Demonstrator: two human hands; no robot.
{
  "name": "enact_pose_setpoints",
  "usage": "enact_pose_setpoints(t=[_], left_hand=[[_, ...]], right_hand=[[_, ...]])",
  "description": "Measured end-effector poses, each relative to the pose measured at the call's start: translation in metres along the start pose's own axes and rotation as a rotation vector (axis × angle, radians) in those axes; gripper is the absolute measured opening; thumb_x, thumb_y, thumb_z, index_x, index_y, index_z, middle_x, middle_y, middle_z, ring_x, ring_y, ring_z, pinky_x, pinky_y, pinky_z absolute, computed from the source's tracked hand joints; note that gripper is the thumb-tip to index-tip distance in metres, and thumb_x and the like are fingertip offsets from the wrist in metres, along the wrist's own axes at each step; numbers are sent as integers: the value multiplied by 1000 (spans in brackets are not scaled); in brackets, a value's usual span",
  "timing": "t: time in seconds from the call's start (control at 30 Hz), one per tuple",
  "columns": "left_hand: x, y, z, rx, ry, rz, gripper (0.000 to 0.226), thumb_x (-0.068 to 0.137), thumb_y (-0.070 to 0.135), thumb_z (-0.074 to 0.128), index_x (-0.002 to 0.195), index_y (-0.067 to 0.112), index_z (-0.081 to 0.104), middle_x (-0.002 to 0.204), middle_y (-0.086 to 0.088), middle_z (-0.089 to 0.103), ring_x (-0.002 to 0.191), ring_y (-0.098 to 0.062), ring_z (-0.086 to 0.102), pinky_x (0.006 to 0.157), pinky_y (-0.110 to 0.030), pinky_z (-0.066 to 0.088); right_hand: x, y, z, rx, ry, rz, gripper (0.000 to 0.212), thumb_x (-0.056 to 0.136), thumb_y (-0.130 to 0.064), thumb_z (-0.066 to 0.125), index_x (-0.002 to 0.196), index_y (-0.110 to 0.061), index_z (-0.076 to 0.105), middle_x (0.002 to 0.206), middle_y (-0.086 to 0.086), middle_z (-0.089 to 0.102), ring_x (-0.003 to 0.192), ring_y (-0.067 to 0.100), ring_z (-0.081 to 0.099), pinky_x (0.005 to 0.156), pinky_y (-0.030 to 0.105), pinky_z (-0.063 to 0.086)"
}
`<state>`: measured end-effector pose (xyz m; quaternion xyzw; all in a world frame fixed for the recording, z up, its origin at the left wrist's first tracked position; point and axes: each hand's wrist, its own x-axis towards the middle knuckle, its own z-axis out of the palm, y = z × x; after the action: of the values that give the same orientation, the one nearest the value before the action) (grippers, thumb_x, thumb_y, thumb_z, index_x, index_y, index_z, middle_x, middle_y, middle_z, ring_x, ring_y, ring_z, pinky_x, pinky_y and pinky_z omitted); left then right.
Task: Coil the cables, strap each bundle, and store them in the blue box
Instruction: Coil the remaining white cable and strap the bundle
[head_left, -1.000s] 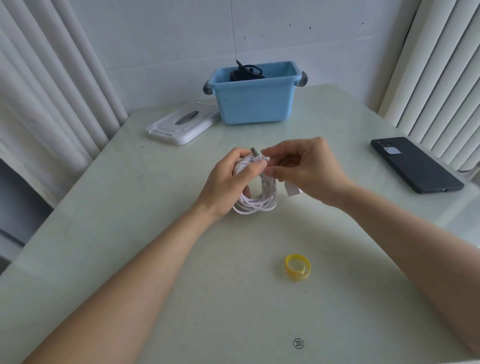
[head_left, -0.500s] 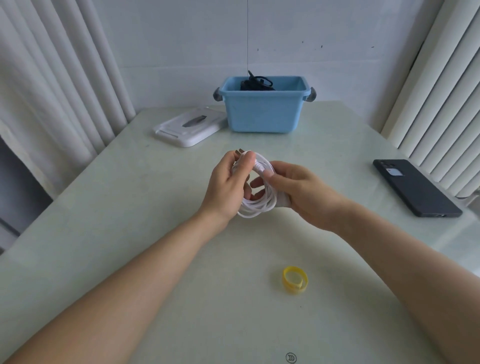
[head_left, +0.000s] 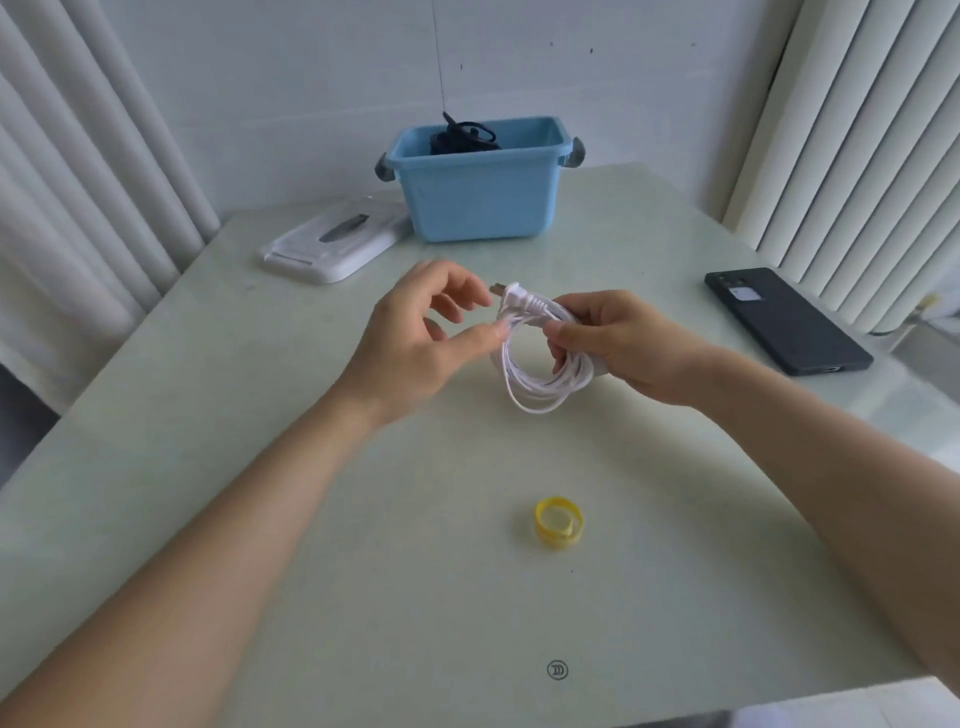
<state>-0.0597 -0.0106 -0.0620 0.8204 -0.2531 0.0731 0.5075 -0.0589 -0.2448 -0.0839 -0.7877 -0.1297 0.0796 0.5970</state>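
Note:
A coiled white cable (head_left: 535, 384) hangs above the table's middle, its plug (head_left: 511, 295) pointing left. My right hand (head_left: 618, 343) grips the coil on its right side. My left hand (head_left: 421, 338) is just left of the coil with fingers apart, its thumb tip touching the loops. A rolled yellow strap (head_left: 558, 522) lies on the table nearer to me. The blue box (head_left: 478, 202) stands at the far edge with a black cable bundle (head_left: 462, 139) inside.
A white lid (head_left: 335, 244) lies left of the blue box. A black phone (head_left: 787, 319) rests at the table's right side. Curtains hang on both sides and a white wall is behind the table (head_left: 260, 467).
My left hand has let go of the coil and opened, moving left. My right hand now holds the coil alone, and the plug end sticks out to the left.

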Motion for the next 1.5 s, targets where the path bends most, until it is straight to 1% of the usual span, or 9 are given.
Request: enact_pose_setpoints(t=[0.17,0.33,0.57,0.7,0.87,1.07,1.23,1.3,1.5], left_hand=[[-20,27,7,87,-717,68,35,70,36,87,99,24,71,93,5,70,90,-13,66,76,-28,48],[-28,22,21,164,-945,81,35,64,29,95,90,35,72,101,9,63,98,-18,59,80,-27,43],[-27,13,26,13,-762,45,17,79,19,83,87,28,72,101,-7,74,83,-7,64,76,-29,53],[-14,14,17,-263,-313,47,7,88,20,74,91,15,71,97,-3,77,78,-15,70,66,-25,54],[1,-2,-1,-240,133,-40,47,99,45,53,67,14,65,65,8,64,66,-11,57,56,-24,42],[2,-14,-6,-231,-14,-226,38,106,25,46,80,13,71,72,10,69,70,-7,57,65,-26,42],[0,-15,-3,-332,-89,-300,25,97,32,63,91,15,80,94,-17,75,84,-21,62,77,-35,46],[0,-14,-4,-343,-95,-337,24,98,30,61,93,15,79,86,-6,76,78,-16,62,72,-28,47],[1,-16,-3,-377,-46,-343,34,84,49,64,71,22,81,83,-3,76,80,-17,65,82,-38,51]], right_hand=[[3,2,-4,17,17,10,19,99,-17,59,91,-1,62,76,5,63,73,25,56,73,41,42],[1,4,-2,41,41,20,18,99,-17,59,90,-1,62,75,5,64,68,20,57,66,30,49],[2,5,1,22,75,11,20,99,-18,59,92,0,63,77,6,64,68,20,56,64,30,51],[3,4,1,-44,73,-19,31,96,-26,63,93,5,64,76,8,61,67,21,53,59,30,43],[-11,-11,8,-147,-78,-80,13,101,-18,58,94,-12,67,74,1,60,66,11,54,61,24,43],[-20,-25,26,-236,-252,-136,12,99,-15,60,109,-11,67,76,-7,62,70,11,58,68,24,48],[-16,-19,34,-175,-164,-122,27,97,-15,63,120,-10,49,79,2,63,72,13,59,69,30,50],[-16,-18,36,-163,-133,-137,34,97,-14,62,123,-10,40,81,5,63,72,15,58,68,31,51],[-16,-19,38,-180,-122,-173,38,97,-17,63,129,-21,43,85,17,63,76,26,59,74,40,54]])
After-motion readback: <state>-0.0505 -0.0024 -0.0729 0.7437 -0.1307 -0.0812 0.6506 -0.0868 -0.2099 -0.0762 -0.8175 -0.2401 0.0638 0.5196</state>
